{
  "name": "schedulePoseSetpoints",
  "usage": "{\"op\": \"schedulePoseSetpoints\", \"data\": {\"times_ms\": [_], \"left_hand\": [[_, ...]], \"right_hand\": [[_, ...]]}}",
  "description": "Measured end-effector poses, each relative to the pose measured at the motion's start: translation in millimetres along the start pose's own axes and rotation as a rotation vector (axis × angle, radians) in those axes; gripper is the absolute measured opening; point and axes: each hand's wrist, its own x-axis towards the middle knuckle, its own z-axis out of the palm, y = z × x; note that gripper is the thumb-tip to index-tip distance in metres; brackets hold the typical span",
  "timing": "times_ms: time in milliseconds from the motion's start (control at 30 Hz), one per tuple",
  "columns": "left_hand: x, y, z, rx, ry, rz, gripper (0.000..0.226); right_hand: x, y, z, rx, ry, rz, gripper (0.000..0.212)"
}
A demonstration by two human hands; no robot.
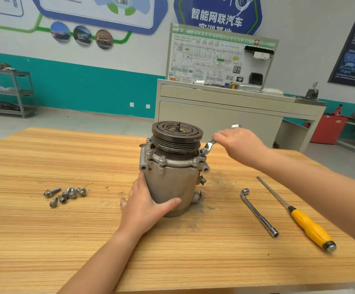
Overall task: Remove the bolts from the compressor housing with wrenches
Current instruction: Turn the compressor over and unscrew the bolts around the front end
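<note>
1. Grey housing [170,183] stands upright mid-surface [45,240]; left hand [144,206] wraps its side.
2. Right hand [240,143] grips a wrench [209,145], its ring seated at the flange's right edge.
3. Loose bolts [66,194] lie at left; several flange bolts [162,159] remain; roughly halfway, I judge.

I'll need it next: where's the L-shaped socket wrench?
In the head view, the L-shaped socket wrench lies on the table, right of the compressor, beside the yellow-handled screwdriver.
</note>
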Motion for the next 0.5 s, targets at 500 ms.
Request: {"op": "schedulePoseSetpoints", "data": {"times_ms": [500], "left_hand": [[-2.1,3.7,-1.2,-0.014,-0.011,-0.006,0.112]], "right_hand": [[-35.2,-20.0,-20.9,0.576,0.28,0.571,0.037]]}}
